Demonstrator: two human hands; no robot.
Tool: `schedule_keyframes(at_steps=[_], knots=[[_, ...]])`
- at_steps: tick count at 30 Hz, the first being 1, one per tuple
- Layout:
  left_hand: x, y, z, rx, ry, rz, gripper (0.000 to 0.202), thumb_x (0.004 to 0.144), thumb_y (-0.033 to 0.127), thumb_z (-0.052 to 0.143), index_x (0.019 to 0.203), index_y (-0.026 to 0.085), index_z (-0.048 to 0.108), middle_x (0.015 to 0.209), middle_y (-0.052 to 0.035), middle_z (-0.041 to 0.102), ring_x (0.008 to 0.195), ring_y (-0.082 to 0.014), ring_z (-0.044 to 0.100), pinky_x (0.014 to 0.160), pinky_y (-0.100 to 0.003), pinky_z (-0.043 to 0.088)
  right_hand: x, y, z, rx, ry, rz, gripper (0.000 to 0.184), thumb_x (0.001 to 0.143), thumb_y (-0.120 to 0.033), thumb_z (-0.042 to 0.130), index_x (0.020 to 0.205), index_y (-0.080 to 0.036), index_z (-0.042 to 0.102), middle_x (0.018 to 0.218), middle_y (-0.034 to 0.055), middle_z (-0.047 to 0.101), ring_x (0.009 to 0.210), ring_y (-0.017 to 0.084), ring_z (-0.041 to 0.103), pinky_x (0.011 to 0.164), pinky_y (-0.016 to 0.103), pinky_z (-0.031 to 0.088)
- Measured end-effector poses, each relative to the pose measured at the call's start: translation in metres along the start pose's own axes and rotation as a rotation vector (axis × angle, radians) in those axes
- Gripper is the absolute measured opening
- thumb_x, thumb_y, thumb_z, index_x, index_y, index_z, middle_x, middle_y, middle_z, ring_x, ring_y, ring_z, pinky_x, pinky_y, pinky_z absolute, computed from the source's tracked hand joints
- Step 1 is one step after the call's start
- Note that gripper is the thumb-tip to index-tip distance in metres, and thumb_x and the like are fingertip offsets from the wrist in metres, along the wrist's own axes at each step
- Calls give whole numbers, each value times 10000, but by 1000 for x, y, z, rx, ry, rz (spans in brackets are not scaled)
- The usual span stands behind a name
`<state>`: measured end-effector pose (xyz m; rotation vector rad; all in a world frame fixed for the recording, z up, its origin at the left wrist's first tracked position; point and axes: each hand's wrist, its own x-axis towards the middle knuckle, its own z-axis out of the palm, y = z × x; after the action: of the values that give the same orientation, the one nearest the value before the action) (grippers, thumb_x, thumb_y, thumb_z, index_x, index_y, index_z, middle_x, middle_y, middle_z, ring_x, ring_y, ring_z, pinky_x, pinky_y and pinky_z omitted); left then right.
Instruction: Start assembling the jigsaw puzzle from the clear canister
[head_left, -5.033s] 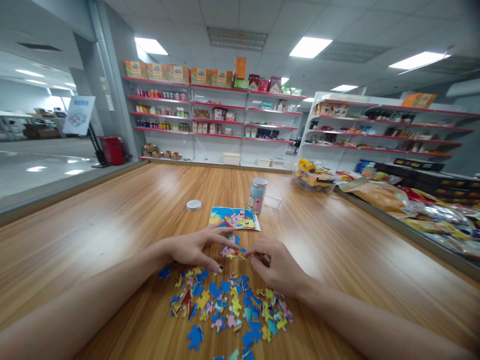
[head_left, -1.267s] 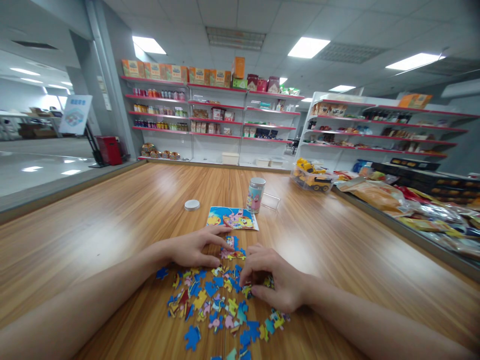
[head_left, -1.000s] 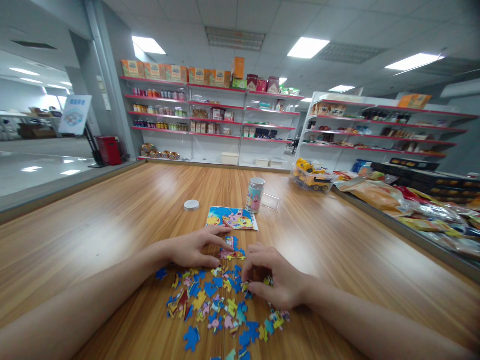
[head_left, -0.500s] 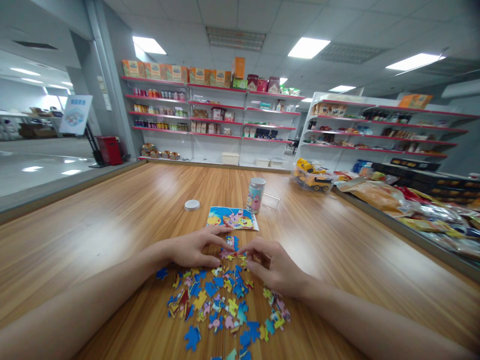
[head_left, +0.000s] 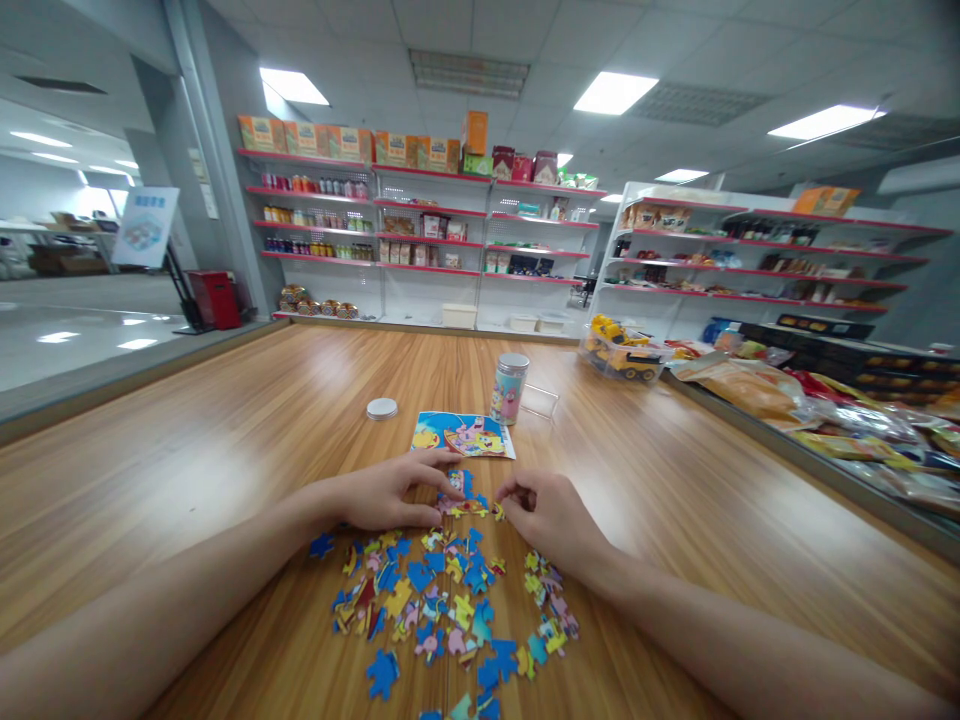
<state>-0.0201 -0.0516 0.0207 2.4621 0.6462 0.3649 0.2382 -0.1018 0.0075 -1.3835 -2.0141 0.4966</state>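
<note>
Fingers of my left hand (head_left: 386, 490) are spread, with fingertips resting on the left side of a small joined section of jigsaw puzzle (head_left: 470, 508). At that section's right, my right hand (head_left: 555, 515) is closed in a pinch on a small yellow puzzle piece (head_left: 499, 511), which stands apart from the section. Loose puzzle pieces (head_left: 421, 575) in blue, yellow and pink lie scattered on the table below both hands. Just beyond the section is a cartoon picture sheet (head_left: 466, 437), partly covered by a left fingertip.
A cartoon-printed can (head_left: 509, 390) stands upright at the sheet's right corner, beside a clear stand (head_left: 541, 402). A round lid (head_left: 382, 409) lies to the left. Farther right are a clear bin of toy trucks (head_left: 621, 355) and packaged snacks (head_left: 780, 400). Stocked shelves (head_left: 427, 210) line the back.
My right hand has shifted slightly right, away from the joined section, and the small yellow piece now shows at its fingertips. My left hand stays nearly in place.
</note>
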Motion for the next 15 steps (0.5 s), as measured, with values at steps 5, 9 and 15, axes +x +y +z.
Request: schedule_keyframes(at_steps=[5, 9, 15], knots=[[0, -4, -1, -172, 41, 5, 357, 867, 397, 666, 1201, 271, 665, 1516, -69, 364, 1394, -288, 319, 1157, -486, 229, -1, 2, 1, -8, -6, -10, 199, 760, -140, 523, 790, -168, 718, 654, 12, 667, 588, 146, 588, 556, 242, 412], [-1, -14, -2, -510, 208, -15, 290, 871, 400, 663, 1095, 222, 714, 1386, -91, 531, 1326, -276, 427, 1140, -481, 272, 0, 4, 1, 11, 19, -16, 180, 768, -147, 531, 786, -168, 709, 621, 3, 635, 570, 141, 560, 552, 245, 401], [-4, -28, 1, -1030, 423, -144, 323, 803, 355, 748, 1035, 133, 723, 1150, -149, 675, 1073, -244, 621, 1031, -414, 416, -6, -30, -13, 275, 23, -161, 175, 859, -285, 582, 904, -166, 702, 795, 45, 680, 726, 161, 587, 658, 284, 447]])
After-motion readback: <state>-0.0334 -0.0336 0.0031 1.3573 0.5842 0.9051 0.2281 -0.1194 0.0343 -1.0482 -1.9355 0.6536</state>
